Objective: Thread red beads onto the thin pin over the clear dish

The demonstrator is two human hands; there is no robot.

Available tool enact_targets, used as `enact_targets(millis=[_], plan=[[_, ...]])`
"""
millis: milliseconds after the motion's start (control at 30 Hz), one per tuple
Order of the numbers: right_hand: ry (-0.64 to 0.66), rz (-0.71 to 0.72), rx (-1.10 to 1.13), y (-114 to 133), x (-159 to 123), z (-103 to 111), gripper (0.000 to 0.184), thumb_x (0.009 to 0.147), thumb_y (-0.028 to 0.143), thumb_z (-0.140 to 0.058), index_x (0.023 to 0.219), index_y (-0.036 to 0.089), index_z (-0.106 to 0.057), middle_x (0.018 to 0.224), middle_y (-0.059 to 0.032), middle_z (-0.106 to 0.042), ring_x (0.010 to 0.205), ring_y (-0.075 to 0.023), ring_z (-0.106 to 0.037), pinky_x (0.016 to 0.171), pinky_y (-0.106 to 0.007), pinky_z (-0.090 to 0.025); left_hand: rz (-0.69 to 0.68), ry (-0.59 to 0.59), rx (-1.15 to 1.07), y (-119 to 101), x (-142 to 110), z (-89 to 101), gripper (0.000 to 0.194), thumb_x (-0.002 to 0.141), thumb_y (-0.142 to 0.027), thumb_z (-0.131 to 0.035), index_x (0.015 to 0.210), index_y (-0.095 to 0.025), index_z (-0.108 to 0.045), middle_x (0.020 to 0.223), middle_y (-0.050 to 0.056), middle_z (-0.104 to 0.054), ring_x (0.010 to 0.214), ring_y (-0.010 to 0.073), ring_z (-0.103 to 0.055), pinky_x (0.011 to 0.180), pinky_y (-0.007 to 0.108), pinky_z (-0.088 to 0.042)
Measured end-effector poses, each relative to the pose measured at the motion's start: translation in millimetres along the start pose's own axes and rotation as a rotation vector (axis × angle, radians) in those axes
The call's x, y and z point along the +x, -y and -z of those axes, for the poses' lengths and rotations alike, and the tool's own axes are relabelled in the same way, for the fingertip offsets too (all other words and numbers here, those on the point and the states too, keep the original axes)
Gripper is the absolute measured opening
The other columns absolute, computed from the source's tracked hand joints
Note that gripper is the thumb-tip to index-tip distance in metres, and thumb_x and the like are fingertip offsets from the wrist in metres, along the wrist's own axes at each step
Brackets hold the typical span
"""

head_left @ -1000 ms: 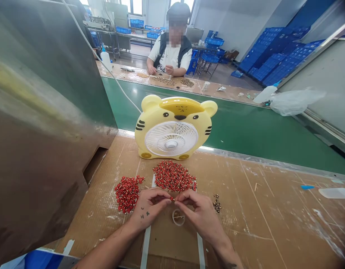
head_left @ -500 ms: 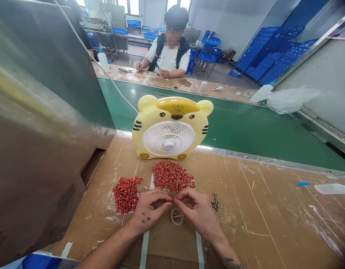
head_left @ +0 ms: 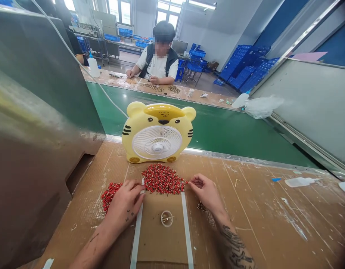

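A heap of small red pieces with pale gold-coloured ends (head_left: pixel 162 179) lies in front of the fan. At its right edge my right hand (head_left: pixel 206 190) pinches a small red piece (head_left: pixel 186 182) between thumb and fingertips. My left hand (head_left: pixel 126 200) rests by the heap's left edge, fingers loosely bent, thumb apart, with nothing visible in it. It partly covers a second red pile (head_left: pixel 109 194). A small round clear cup (head_left: pixel 167 219) with a thin stick in it stands between my forearms. Some dark metallic bits (head_left: pixel 201 206) lie beside my right wrist.
A yellow animal-faced fan (head_left: pixel 158 132) stands behind the heap. A metal housing (head_left: pixel 43 130) rises at left. Beyond a green belt (head_left: pixel 223 138), a co-worker (head_left: pixel 158 59) sits handling small parts. A white squeeze bottle (head_left: pixel 300 182) lies at right.
My hands, earlier together over the cup with a small red piece between them, have moved apart. The left is at the heap's left edge, the right at its right. The view has shifted.
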State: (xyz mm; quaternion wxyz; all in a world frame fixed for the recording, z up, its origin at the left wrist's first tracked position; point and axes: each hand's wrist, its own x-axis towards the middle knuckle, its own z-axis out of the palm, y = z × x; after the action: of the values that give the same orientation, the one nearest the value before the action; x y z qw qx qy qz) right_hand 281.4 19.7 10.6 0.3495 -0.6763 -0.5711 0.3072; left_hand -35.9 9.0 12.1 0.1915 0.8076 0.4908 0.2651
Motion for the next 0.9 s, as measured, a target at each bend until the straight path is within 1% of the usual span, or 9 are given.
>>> enact_targets(millis=[67, 167, 300, 400, 533, 600, 700, 800, 900], plan=[[0.001, 0.002, -0.014, -2, 6, 0, 0.018, 0.074, 0.037, -0.067, 0.072, 0.019, -0.065, 0.070, -0.0031, -0.070, 0.066, -0.0193, -0.064, 0.065, -0.030, -0.051, 0.050, 0.082, 0.168, 8, 6, 12.4, 0.021, 0.091, -0.017, -0.052, 0.099, -0.018, -0.072, 0.110, 0.013, -0.067, 0.101, 0.0291, -0.060, 0.087, 0.041, -0.049], [-0.008, -0.007, 0.005, -4, 6, -1, 0.022, 0.076, 0.041, -0.065, 0.073, 0.019, -0.065, 0.072, -0.0046, -0.072, 0.068, -0.0199, -0.066, 0.067, -0.031, -0.052, 0.107, 0.181, 0.297, 18, 12, 24.3, 0.027, 0.092, -0.014, -0.046, 0.098, -0.019, -0.072, 0.108, 0.014, -0.066, 0.099, 0.0286, -0.059, 0.086, 0.040, -0.048], [0.026, -0.030, 0.063, -12, -8, 6, 0.029, 0.077, 0.047, -0.065, 0.079, 0.018, -0.063, 0.076, -0.0065, -0.073, 0.069, -0.0203, -0.069, 0.065, -0.030, -0.056, 0.161, 0.279, 0.265, 29, 14, 28.1, 0.031, 0.094, -0.013, -0.044, 0.097, -0.020, -0.073, 0.099, 0.012, -0.068, 0.094, 0.0245, -0.061, 0.083, 0.033, -0.046], [0.055, -0.041, 0.043, -18, -25, 17, 0.027, 0.078, 0.044, -0.067, 0.084, 0.018, -0.066, 0.078, -0.0064, -0.074, 0.070, -0.0210, -0.070, 0.067, -0.031, -0.056, 0.164, 0.308, 0.240, 32, 16, 27.8, 0.032, 0.093, -0.013, -0.043, 0.096, -0.020, -0.074, 0.096, 0.011, -0.069, 0.091, 0.0237, -0.063, 0.082, 0.032, -0.045], [0.160, 0.080, -0.214, -20, -42, 28, 0.016, 0.088, 0.034, -0.059, 0.089, 0.021, -0.069, 0.083, -0.0043, -0.074, 0.072, -0.0198, -0.068, 0.070, -0.030, -0.054, 0.157, 0.291, 0.260, 29, 20, 26.8, 0.031, 0.091, -0.012, -0.045, 0.093, -0.019, -0.075, 0.093, 0.011, -0.071, 0.090, 0.0242, -0.064, 0.082, 0.032, -0.045], [0.198, 0.167, -0.336, -19, -44, 31, 0.016, 0.092, 0.029, -0.054, 0.090, 0.022, -0.069, 0.085, -0.0041, -0.074, 0.074, -0.0200, -0.067, 0.070, -0.030, -0.052, 0.145, 0.274, 0.281, 28, 21, 25.5, 0.032, 0.091, -0.012, -0.044, 0.092, -0.019, -0.075, 0.093, 0.011, -0.072, 0.090, 0.0244, -0.065, 0.081, 0.032, -0.046], [0.200, 0.243, -0.442, -14, -45, 31, 0.018, 0.093, 0.025, -0.051, 0.088, 0.022, -0.069, 0.083, -0.0044, -0.072, 0.076, -0.0213, -0.066, 0.070, -0.031, -0.050, 0.135, 0.251, 0.304, 30, 19, 23.9, 0.032, 0.091, -0.013, -0.043, 0.092, -0.019, -0.075, 0.095, 0.011, -0.073, 0.090, 0.0255, -0.065, 0.080, 0.034, -0.048], [0.197, 0.272, -0.404, -2, -52, 25, 0.018, 0.094, 0.024, -0.053, 0.087, 0.022, -0.069, 0.083, -0.0047, -0.070, 0.077, -0.0211, -0.065, 0.071, -0.031, -0.050, 0.121, 0.215, 0.288, 35, 15, 25.9, 0.031, 0.091, -0.015, -0.044, 0.090, -0.020, -0.075, 0.105, 0.011, -0.073, 0.097, 0.0276, -0.065, 0.081, 0.036, -0.049], [0.287, 0.292, -0.236, 14, -66, 7, 0.014, 0.094, 0.027, -0.058, 0.090, 0.021, -0.070, 0.085, -0.0043, -0.071, 0.079, -0.0193, -0.065, 0.073, -0.029, -0.050, 0.125, 0.100, 0.179, 36, 11, 32.4, 0.029, 0.090, -0.018, -0.047, 0.089, -0.020, -0.076, 0.107, 0.010, -0.074, 0.098, 0.0273, -0.065, 0.084, 0.037, -0.050]])
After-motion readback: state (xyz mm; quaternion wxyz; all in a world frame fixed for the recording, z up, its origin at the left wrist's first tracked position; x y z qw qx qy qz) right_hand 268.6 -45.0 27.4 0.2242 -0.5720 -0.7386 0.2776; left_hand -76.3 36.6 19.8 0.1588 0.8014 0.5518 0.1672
